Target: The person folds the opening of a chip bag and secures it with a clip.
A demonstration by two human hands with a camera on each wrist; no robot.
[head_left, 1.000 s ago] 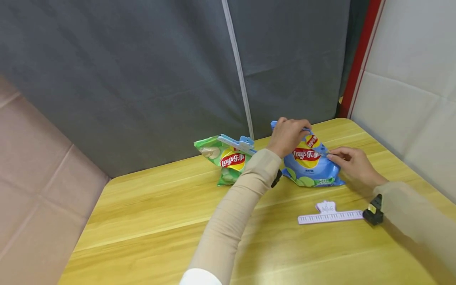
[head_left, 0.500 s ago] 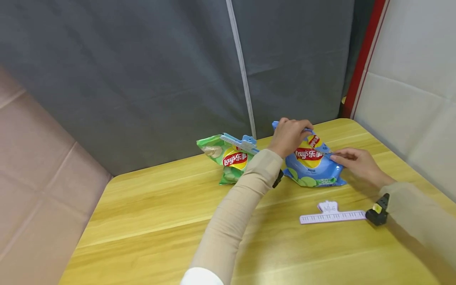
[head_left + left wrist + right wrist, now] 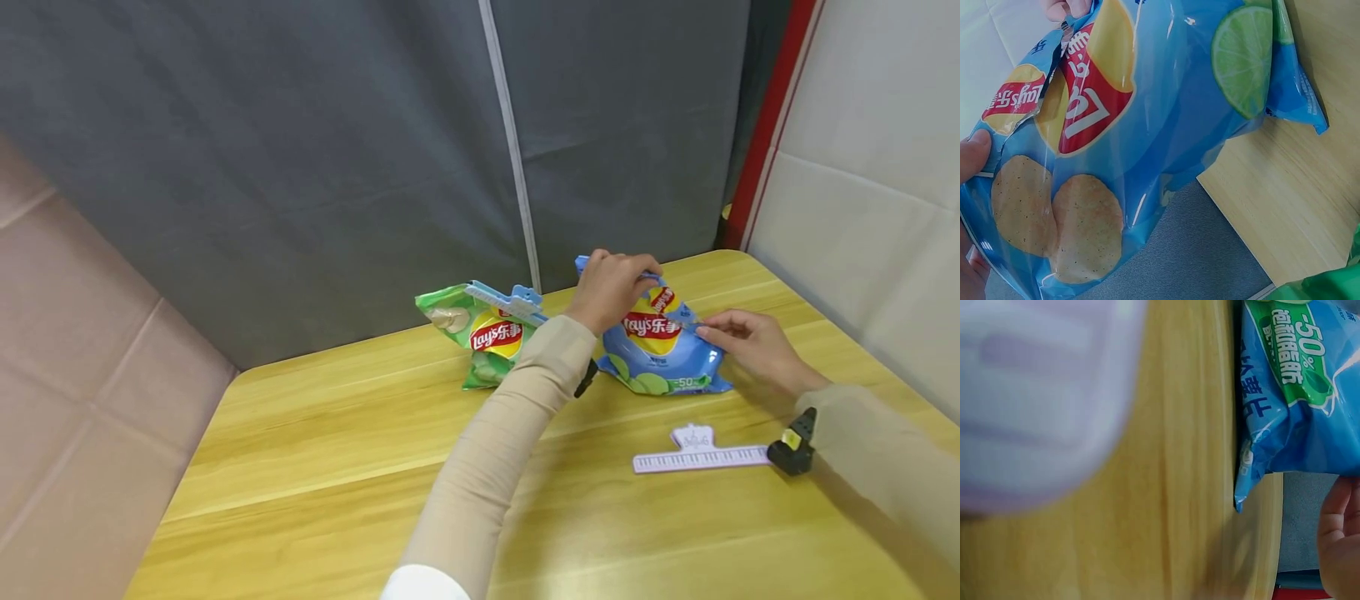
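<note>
A blue Lay's chip bag [image 3: 652, 358] leans upright at the back right of the table, its top folded down over the front. My left hand [image 3: 611, 287] grips the folded top from above. In the left wrist view the thumb [image 3: 974, 155] presses on the flap, above the printed chips. My right hand [image 3: 750, 342] pinches the bag's right edge at the end of the fold; its fingertips [image 3: 1066, 7] also show in the left wrist view. A lilac piano-key clip [image 3: 697, 458] lies flat in front of the bag.
Left of the blue bag stands a green Lay's bag [image 3: 483, 371] with a light blue clip [image 3: 517, 304] across its top, partly behind my left arm. A grey curtain [image 3: 337, 208] hangs behind the wooden table [image 3: 337, 450]; a white wall [image 3: 862, 167] borders the right.
The view has shifted slightly. My right hand keeps its pinch while the fold's right end lies a little flatter; the left hand stays on the bag's top.
</note>
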